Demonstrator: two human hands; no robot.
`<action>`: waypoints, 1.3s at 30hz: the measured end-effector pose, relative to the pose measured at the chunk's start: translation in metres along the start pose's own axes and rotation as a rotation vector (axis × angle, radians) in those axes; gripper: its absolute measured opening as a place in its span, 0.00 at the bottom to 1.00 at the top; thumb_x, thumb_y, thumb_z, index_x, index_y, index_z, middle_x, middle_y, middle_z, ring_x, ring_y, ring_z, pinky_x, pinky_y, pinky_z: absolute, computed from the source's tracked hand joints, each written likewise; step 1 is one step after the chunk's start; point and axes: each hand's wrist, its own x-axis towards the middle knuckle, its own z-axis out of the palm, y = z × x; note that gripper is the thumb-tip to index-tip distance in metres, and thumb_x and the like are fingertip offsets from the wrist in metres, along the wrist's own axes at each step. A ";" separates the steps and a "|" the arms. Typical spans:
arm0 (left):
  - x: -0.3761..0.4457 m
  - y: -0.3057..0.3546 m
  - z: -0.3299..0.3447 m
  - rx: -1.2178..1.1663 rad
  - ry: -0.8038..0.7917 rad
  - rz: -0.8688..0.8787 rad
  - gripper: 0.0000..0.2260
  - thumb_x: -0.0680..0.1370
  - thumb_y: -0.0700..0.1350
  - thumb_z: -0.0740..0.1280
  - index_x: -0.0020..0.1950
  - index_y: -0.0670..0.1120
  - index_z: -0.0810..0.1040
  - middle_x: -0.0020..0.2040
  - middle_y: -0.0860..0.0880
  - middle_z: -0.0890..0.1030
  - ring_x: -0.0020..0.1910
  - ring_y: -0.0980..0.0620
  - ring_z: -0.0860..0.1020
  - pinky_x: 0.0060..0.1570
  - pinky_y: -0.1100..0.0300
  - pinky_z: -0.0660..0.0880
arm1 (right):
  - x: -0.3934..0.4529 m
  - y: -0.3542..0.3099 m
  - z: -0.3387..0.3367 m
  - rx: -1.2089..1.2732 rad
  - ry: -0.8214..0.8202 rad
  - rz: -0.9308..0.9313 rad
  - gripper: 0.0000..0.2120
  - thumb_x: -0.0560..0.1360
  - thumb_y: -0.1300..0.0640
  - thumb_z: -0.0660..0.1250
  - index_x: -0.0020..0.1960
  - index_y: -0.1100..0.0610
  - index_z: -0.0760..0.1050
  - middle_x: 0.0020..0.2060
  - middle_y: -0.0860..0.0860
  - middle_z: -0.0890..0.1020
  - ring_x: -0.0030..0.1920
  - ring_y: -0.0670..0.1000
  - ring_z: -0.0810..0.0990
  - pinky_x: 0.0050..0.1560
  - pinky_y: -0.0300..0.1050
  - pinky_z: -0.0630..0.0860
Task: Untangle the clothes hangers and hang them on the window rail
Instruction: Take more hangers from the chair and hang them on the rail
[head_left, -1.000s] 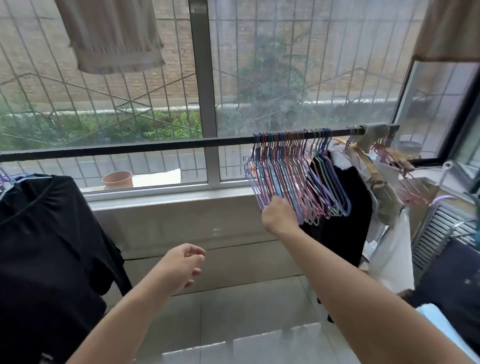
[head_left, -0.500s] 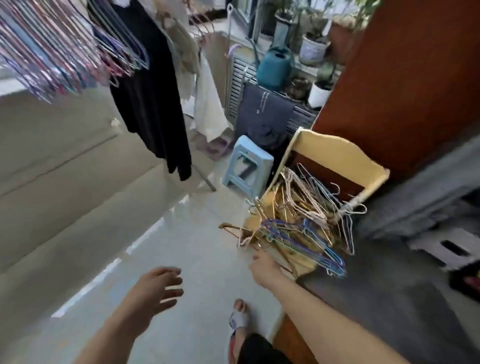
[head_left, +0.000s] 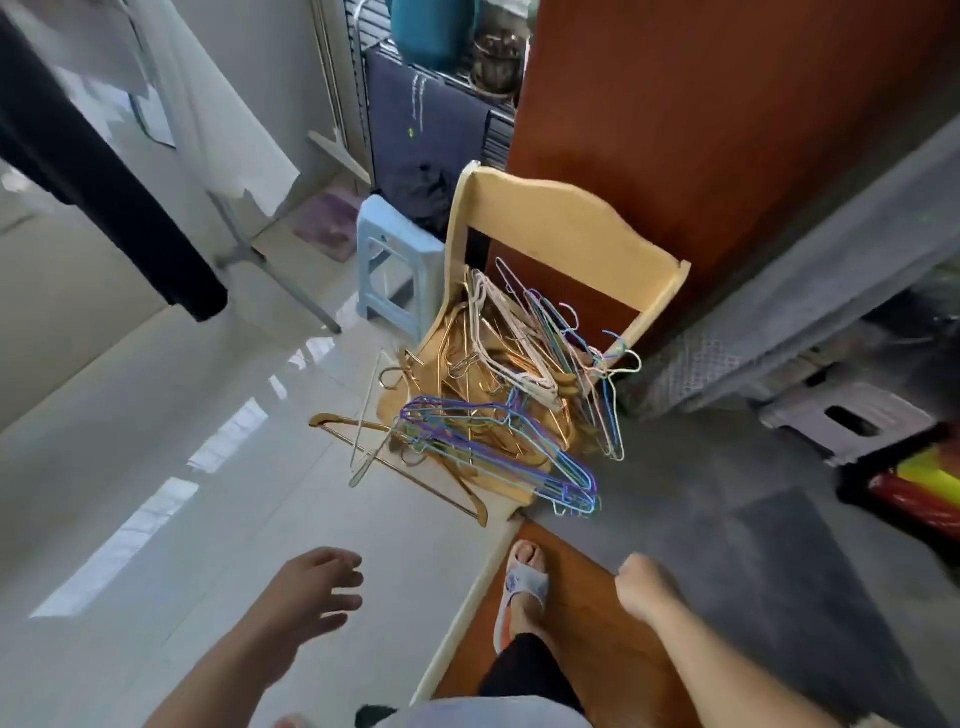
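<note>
tangle of clothes hangers (head_left: 498, 395) heaped on seat of pale wooden chair (head_left: 566, 228), purple and blue wire ones at front edge, gold ones overhanging toward floor. left hand (head_left: 306, 597) low in foreground, fingers spread and relaxed, grasping nothing. right hand (head_left: 644, 587) loosely curled, empty, well apart from heap. blue stool (head_left: 395, 260) just beside chair.

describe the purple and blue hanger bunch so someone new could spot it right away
Find the pale yellow wooden chair against the red-brown panel; its seat holds a tangled hanger pile. The purple and blue wire hangers lie at the pile's near edge, overhanging the seat, unlike the gold and white ones behind.
</note>
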 end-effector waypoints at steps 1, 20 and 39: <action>0.025 0.004 0.037 -0.047 0.039 -0.045 0.09 0.83 0.40 0.62 0.58 0.42 0.81 0.53 0.40 0.84 0.44 0.43 0.83 0.49 0.52 0.77 | 0.036 0.002 -0.017 -0.016 -0.028 -0.044 0.07 0.76 0.58 0.59 0.44 0.55 0.75 0.50 0.55 0.83 0.53 0.59 0.82 0.45 0.42 0.72; 0.152 0.025 0.210 -0.136 0.152 -0.353 0.07 0.82 0.39 0.64 0.54 0.40 0.82 0.42 0.44 0.83 0.39 0.45 0.82 0.44 0.54 0.74 | 0.271 -0.072 -0.009 0.057 0.026 -0.165 0.12 0.78 0.60 0.63 0.57 0.51 0.80 0.56 0.55 0.83 0.56 0.60 0.80 0.51 0.46 0.75; 0.166 0.035 0.200 -0.100 0.119 -0.413 0.08 0.83 0.40 0.64 0.54 0.41 0.82 0.45 0.41 0.83 0.39 0.44 0.82 0.42 0.55 0.77 | 0.257 -0.041 0.006 0.287 -0.038 -0.203 0.11 0.81 0.62 0.60 0.42 0.52 0.74 0.39 0.53 0.80 0.34 0.54 0.81 0.29 0.46 0.80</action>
